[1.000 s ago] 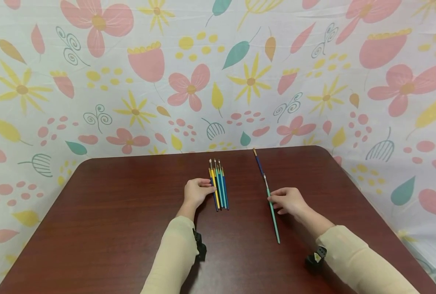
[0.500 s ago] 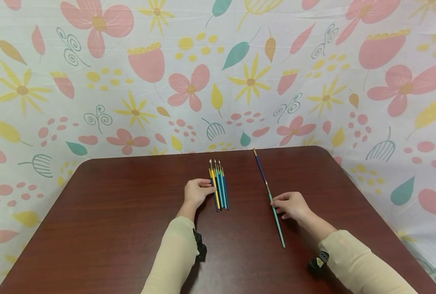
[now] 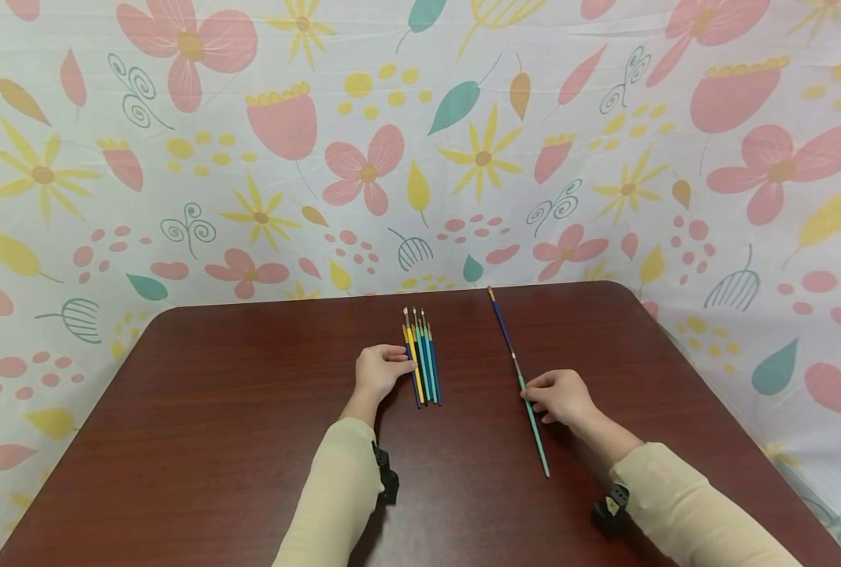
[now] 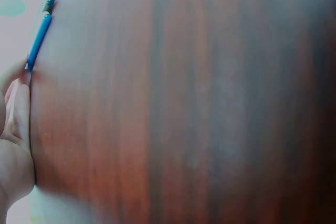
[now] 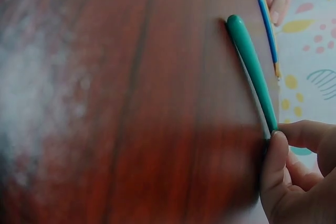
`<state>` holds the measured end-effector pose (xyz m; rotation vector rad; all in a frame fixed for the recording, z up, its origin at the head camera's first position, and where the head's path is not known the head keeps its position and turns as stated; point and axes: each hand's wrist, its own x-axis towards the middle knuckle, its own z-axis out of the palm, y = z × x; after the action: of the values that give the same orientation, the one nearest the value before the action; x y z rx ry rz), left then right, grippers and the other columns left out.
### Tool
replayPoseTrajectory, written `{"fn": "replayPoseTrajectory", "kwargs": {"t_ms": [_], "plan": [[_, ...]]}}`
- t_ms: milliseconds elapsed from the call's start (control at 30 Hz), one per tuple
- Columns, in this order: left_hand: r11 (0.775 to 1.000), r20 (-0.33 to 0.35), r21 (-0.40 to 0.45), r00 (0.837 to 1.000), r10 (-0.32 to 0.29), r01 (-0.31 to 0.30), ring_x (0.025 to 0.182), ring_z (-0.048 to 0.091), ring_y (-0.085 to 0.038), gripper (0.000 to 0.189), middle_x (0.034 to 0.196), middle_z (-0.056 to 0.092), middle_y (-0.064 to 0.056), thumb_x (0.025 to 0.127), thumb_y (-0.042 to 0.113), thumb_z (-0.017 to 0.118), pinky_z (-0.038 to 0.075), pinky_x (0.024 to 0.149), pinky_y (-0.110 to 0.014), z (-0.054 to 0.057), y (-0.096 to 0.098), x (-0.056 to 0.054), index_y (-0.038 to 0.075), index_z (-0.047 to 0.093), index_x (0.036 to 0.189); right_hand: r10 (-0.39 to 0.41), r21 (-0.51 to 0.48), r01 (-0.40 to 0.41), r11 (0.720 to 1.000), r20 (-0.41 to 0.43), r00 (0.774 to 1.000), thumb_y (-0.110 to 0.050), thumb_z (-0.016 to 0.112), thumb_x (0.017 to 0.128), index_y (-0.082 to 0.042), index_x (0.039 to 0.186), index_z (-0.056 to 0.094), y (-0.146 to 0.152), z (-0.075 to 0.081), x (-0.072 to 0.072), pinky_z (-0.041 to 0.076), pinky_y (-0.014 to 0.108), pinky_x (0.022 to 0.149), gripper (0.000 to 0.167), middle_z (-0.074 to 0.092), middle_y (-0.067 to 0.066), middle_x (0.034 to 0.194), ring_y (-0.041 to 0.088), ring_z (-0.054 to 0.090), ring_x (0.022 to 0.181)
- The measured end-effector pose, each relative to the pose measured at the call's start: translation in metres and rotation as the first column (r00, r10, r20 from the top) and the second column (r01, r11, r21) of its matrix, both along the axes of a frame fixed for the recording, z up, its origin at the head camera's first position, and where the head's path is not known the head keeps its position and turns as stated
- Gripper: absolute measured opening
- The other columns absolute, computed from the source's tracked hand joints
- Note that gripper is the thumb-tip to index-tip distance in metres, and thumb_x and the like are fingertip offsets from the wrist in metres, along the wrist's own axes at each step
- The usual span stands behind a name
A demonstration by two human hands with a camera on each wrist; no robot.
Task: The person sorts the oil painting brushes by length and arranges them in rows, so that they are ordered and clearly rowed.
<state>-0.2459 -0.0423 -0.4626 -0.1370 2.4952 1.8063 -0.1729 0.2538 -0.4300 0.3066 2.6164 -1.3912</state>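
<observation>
My right hand (image 3: 561,398) pinches a green-handled paintbrush (image 3: 538,441) between thumb and fingers, low over the table. Its bristle end is right at the handle end of a dark blue paintbrush (image 3: 502,321), the two forming one slanting line. In the right wrist view the green handle (image 5: 252,72) points away from the fingertips. My left hand (image 3: 378,370) rests at the left side of a row of several paintbrushes (image 3: 427,366) with yellow, teal and blue handles, bristles pointing away. Its thumb lies on a yellow brush, fingers fairly straight, touching the left edge of the row.
The brown wooden table (image 3: 215,409) has rounded far corners. Behind it hangs a white cloth (image 3: 364,79) printed with flowers and leaves. Both wrists carry small black cameras.
My right hand has drawn the green paintbrush slightly toward me and to the right, its bristles now at the blue brush's end. My left hand and the row of brushes stay put.
</observation>
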Motion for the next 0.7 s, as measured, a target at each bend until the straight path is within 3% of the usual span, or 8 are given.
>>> {"fn": "replayPoseTrajectory", "kwargs": {"t_ms": [700], "plan": [[0.999, -0.018, -0.05, 1.0, 0.017, -0.018, 0.091, 0.068, -0.02, 0.029, 0.097, 0.073, -0.008, 0.076, 0.017, 0.08, 0.055, 0.081, -0.034, 0.0049, 0.0014, 0.0031, 0.007, 0.073, 0.103, 0.01, 0.035, -0.01, 0.999, -0.001, 1.0, -0.012, 0.067, 0.085, 0.006, 0.101, 0.068, 0.0048, 0.0006, 0.0018, 0.056, 0.031, 0.052, 0.025, 0.068, 0.011, 0.077, 0.012, 0.062, 0.059]]}}
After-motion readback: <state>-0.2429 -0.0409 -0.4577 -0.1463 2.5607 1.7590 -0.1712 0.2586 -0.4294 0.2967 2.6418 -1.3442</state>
